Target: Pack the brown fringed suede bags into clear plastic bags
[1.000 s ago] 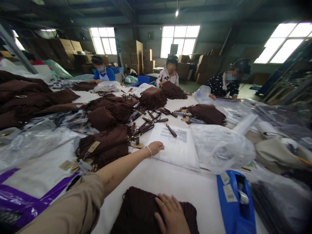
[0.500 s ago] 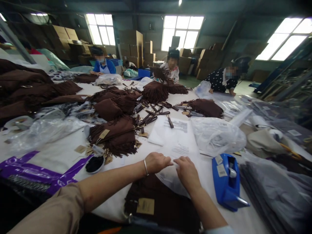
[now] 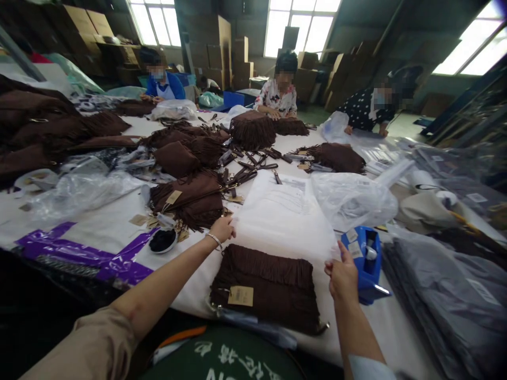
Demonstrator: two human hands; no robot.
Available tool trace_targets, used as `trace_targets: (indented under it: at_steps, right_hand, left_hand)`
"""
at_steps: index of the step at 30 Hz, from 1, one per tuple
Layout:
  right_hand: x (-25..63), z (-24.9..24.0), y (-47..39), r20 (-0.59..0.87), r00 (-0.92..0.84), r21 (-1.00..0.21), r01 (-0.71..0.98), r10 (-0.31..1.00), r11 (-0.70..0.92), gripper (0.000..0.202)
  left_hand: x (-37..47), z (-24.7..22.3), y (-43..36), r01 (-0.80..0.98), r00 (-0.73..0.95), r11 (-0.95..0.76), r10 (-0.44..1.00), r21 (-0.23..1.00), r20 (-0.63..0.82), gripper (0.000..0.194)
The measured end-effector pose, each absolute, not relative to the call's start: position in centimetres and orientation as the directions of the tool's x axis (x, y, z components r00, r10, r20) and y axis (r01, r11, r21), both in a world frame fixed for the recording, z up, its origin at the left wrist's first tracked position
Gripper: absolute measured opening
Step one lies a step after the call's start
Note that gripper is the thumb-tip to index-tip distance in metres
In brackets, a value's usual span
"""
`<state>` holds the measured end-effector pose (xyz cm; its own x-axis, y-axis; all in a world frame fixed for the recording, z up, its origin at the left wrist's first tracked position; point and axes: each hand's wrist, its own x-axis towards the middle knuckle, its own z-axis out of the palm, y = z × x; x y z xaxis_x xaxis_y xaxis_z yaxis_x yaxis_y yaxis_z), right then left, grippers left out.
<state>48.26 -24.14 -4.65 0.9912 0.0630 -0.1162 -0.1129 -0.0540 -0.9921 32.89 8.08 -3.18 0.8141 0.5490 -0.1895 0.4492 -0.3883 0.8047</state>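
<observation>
The near corners of a clear plastic bag point(image 3: 283, 224) are pinched by the fingers of the left hand point(image 3: 223, 229) and right hand point(image 3: 344, 272), apparently so its edge is kept spread. Between the forearms, the brown fringed bag point(image 3: 277, 298) is laid flat on the tabletop point(image 3: 190, 290), its long axis running left to right, fringe along the far side.

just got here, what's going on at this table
Someone's left hand and right hand grip opposite sides of a translucent plastic bag, spreading its near edge. Just nearer the person, a brown fringed bag lies flat outside the plastic, a paper tag on top. A blue tape dispenser sits beside the right hand.
</observation>
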Motion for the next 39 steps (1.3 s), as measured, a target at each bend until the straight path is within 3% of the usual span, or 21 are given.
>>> trace_targets:
  at_steps: [3, 8, 11, 14, 16, 21, 24, 28, 30, 34, 39]
  right_hand:
    - [49.2, -6.1, -22.9, -0.212, 0.97, -0.948, -0.233, 0.119, 0.218, 0.073]
    - [49.1, -7.9, -23.7, -0.275, 0.933, -0.918, -0.326, 0.23, 0.227, 0.041]
    - [47.1, -8.8, -25.3, -0.315, 0.895, -0.943, -0.332, 0.315, 0.0, 0.034]
    - [45.1, -9.4, -26.9, -0.324, 0.866, -0.924, -0.205, 0.379, -0.322, 0.044]
    - [44.2, -9.5, -27.6, -0.335, 0.86, -0.885, -0.146, 0.384, -0.443, 0.052]
    - [43.2, -9.4, -27.6, -0.425, 0.817, -0.652, 0.023, 0.391, -0.758, 0.081]
    - [43.1, -9.6, -27.8, -0.428, 0.797, -0.604, 0.099, 0.426, -0.791, 0.092]
    - [43.4, -10.5, -28.6, -0.289, 0.765, -0.608, 0.318, 0.575, -0.728, 0.108]
    - [43.2, -10.6, -28.7, -0.255, 0.78, -0.608, 0.331, 0.572, -0.722, 0.107]
    - [41.6, -9.2, -28.0, -0.283, 0.845, -0.639, 0.186, 0.453, -0.746, 0.085]
    - [39.8, -8.3, -28.4, -0.538, 0.811, -0.568, -0.147, 0.23, -0.81, 0.075]
  left_hand:
    - [35.3, -4.4, 6.0, 0.402, 0.812, -0.101, 0.498, 0.91, -0.304, 0.026]
    - [39.1, -6.0, 4.3, 0.322, 0.829, 0.246, 0.393, 0.914, -0.398, 0.024]
    - [38.7, -6.9, 5.8, 0.356, 0.84, 0.361, 0.281, 0.862, -0.464, 0.023]
    - [36.3, -7.6, 8.1, 0.397, 0.846, 0.407, 0.185, 0.822, -0.5, 0.032]
    - [34.4, -7.9, 9.2, 0.421, 0.843, 0.413, 0.15, 0.807, -0.517, 0.035]
    - [30.2, -7.8, 9.9, 0.451, 0.833, 0.437, 0.106, 0.778, -0.542, 0.036]
    - [28.3, -7.5, 9.7, 0.424, 0.827, 0.479, 0.14, 0.769, -0.544, 0.042]
    - [26.4, -7.1, 8.9, 0.402, 0.779, 0.517, 0.24, 0.756, -0.579, 0.043]
    - [25.6, -6.9, 8.0, 0.398, 0.734, 0.528, 0.307, 0.75, -0.606, 0.042]
    - [23.4, -6.5, 5.0, 0.347, 0.652, 0.54, 0.448, 0.767, -0.611, 0.048]
    - [19.1, -6.2, 0.9, 0.298, 0.594, 0.522, 0.554, 0.799, -0.584, 0.051]
